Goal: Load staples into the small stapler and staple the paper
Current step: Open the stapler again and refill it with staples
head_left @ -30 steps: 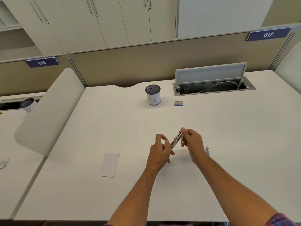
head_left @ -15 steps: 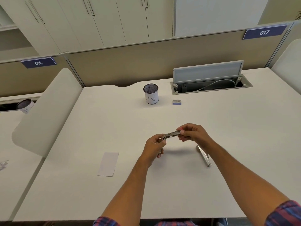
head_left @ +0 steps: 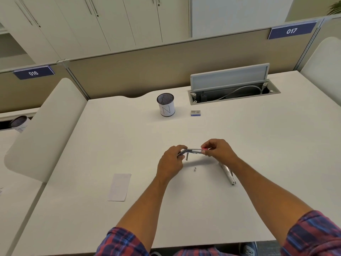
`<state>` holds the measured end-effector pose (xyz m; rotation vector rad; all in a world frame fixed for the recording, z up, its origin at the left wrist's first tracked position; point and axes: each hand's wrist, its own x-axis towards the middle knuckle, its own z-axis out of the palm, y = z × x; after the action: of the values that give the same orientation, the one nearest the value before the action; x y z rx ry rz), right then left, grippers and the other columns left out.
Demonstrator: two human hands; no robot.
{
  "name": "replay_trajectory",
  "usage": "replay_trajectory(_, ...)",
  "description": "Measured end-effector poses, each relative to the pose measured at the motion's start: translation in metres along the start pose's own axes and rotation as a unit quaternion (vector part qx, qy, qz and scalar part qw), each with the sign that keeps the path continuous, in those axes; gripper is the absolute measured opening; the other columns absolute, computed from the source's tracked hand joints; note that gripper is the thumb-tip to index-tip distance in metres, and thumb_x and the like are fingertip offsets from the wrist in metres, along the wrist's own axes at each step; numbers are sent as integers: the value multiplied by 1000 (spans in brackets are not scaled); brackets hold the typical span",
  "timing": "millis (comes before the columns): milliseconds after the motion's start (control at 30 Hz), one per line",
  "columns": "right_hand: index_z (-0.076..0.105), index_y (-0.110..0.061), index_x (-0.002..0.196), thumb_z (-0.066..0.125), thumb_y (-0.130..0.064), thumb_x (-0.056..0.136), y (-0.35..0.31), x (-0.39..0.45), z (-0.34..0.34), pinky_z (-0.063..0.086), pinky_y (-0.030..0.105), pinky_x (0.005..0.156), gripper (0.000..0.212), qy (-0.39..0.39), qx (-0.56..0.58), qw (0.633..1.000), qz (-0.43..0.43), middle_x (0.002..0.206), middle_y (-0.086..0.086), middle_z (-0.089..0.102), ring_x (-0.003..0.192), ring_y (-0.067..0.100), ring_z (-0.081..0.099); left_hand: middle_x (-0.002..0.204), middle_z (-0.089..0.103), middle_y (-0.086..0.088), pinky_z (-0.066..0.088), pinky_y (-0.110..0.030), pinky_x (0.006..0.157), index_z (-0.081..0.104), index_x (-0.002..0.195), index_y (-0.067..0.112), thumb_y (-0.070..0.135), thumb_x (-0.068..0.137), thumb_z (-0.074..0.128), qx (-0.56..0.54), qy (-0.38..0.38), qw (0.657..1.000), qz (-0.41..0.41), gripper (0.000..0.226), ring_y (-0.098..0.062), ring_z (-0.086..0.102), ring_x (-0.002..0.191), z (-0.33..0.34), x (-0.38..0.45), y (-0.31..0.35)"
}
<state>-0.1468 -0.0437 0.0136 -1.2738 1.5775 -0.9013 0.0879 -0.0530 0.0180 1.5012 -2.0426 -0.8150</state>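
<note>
**Stapler held above a white desk in a partitioned office**

Stapler [head_left: 193, 151], small and metallic, is held level just above the desk [head_left: 258, 145], one end in each hand. The left hand [head_left: 170, 161] has its fingers closed around the left end, where a short metal piece hangs down from the body. The right hand [head_left: 218, 149] pinches the right end between thumb and fingertips; a small red part shows at that pinch. Whether the stapler's magazine is open cannot be told. Directly below, two tiny dark specks [head_left: 195, 169] lie on the desk. A second, longer silver tool [head_left: 228, 174] rests flat just beside the right forearm. The paper [head_left: 119, 187], a narrow white slip, lies flat to the left of the left forearm, well apart from the stapler. Farther back stand a mesh pen cup [head_left: 165, 104] with a white label and, near it, a small staple box [head_left: 195, 113]. Behind the box, a cable tray [head_left: 234, 92] is sunk into the desk with its lid raised. A beige partition [head_left: 147, 71] carries blue plates numbered 016 and 017; pale cabinets [head_left: 110, 21] line the wall beyond. Plaid sleeves [head_left: 313, 235] cover both upper arms.
</note>
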Motion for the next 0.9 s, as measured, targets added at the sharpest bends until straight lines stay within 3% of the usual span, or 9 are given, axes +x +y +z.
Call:
replay_trajectory(100, 79, -6, 91, 85, -7, 80, 1, 1, -1, 59, 32, 75, 13, -35, 71, 997, 15, 85, 19, 77, 73, 19, 69, 109, 62, 10, 54, -34, 80, 62, 125, 35, 13, 88, 68, 44, 5, 999, 25, 43, -12, 61, 97, -4, 5, -3)
replay_trajectory(333, 77, 2, 88, 84, -17, 84, -2, 6, 10, 61, 26, 64, 21, -43, 115, 988, 96, 88, 22, 78, 74, 20, 75, 98, 56, 2, 49, -34, 64, 73, 113, 23, 23, 95, 65, 158, -18, 986, 48, 20, -23, 61, 81, -7, 14, -19)
replay_trajectory(400, 76, 1, 86, 81, -16, 87, -3, 9, 15, 60, 25, 65, 18, -20, 74, 993, 94, 85, 20, 78, 70, 20, 73, 95, 57, 0, 47, -34, 66, 74, 109, 21, 24, 96, 61, 173, -25, 984, 45, 19, -25, 61, 80, -6, 14, -21)
replay_trajectory(533, 77, -12, 76, 80, -23, 87, -2, 14, 20, 44, 20, 54, 16, 31, -47, 995, 82, 66, 3, 69, 56, 12, 58, 95, 61, -1, 44, -37, 77, 75, 108, 21, 20, 96, 56, 209, -39, 976, 52, 22, -27, 60, 86, -4, 17, -26)
replay_trajectory(900, 76, -9, 84, 63, -7, 89, 3, 17, 28, 55, 30, 75, 14, 12, -151, 986, 75, 81, 3, 77, 75, 16, 68, 98, 62, -7, 48, -34, 72, 79, 105, 12, 13, 95, 65, 142, -20, 989, 48, 18, -30, 56, 90, 5, 16, -39)
